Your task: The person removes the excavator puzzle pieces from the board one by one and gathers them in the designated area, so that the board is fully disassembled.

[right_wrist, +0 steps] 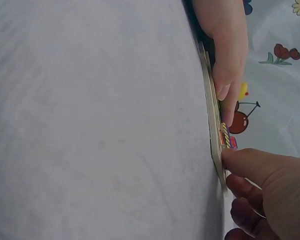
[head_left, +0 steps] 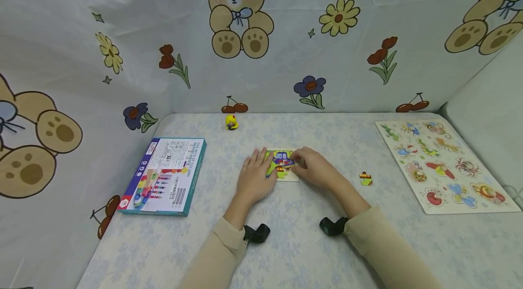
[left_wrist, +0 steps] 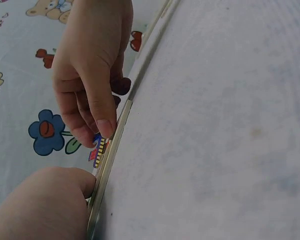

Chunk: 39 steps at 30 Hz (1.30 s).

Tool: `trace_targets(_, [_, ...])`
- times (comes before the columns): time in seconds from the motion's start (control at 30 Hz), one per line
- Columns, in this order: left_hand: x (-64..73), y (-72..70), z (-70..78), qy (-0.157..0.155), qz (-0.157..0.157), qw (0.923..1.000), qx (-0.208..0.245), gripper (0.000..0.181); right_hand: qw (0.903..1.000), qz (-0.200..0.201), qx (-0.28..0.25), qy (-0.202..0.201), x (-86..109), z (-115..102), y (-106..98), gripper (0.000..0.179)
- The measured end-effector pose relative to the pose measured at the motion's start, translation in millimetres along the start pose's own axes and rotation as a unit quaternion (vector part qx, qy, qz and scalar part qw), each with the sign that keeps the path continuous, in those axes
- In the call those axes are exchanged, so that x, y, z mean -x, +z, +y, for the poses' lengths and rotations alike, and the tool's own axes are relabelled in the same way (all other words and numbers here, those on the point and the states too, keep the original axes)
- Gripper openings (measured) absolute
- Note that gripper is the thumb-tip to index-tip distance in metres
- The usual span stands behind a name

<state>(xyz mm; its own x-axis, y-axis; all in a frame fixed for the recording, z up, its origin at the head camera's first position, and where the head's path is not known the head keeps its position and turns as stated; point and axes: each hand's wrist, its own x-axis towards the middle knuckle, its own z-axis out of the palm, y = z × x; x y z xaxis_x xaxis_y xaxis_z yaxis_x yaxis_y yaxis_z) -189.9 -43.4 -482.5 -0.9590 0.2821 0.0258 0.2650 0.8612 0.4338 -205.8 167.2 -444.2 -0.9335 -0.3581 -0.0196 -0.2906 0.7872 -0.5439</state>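
Note:
A small wooden jigsaw puzzle board (head_left: 293, 177) with a vehicle picture lies mid-table. My left hand (head_left: 255, 181) rests flat along its left side, fingers extended and covering part of the picture. At the right side, the thumb and fingertips of my right hand (head_left: 313, 167) pinch a puzzle piece (left_wrist: 99, 152) with a yellow-and-black striped edge. In both wrist views this piece stands tilted up over the board, with its lower edge close to the surface. Another puzzle piece (head_left: 365, 179), orange and green, lies loose on the table right of my right forearm.
A boxed toy set (head_left: 163, 175) lies at the left. A big board of insect and animal pictures (head_left: 445, 166) lies at the right. Near the back edge sits a small yellow figure (head_left: 231, 122). A printed cloth (head_left: 282, 66) hangs behind the table.

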Motion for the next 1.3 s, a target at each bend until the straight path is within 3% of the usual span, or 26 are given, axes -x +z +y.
trace_targets(0.23, [-0.2,0.9,-0.9,0.0,0.003,1.0,-0.002,0.061,0.996,-0.005,-0.089,0.009,-2.4,2.7,1.2,0.02])
trace_targets(0.53, [-1.1,2.7,-1.4,-0.003,0.002,1.0,-0.009,0.061,0.992,0.008,-0.124,0.024,0.0,7.7,-2.2,0.022])
trace_targets(0.77, [-1.0,3.5,-1.9,-0.004,0.006,1.0,-0.004,0.061,0.9881,0.013,-0.147,0.044,7.6,14.8,-19.8,0.02])
trace_targets(1.0, [-0.3,3.3,-1.8,0.001,0.011,0.9999,0.001,0.061,0.9854,0.042,-0.153,0.063,21.0,41.9,-47.1,0.024])
trace_targets(1.3, [-0.2,3.7,-1.7,0.0,0.014,0.9999,-0.002,0.061,0.9851,0.052,-0.131,0.099,52.8,89.6,-75.7,0.034])
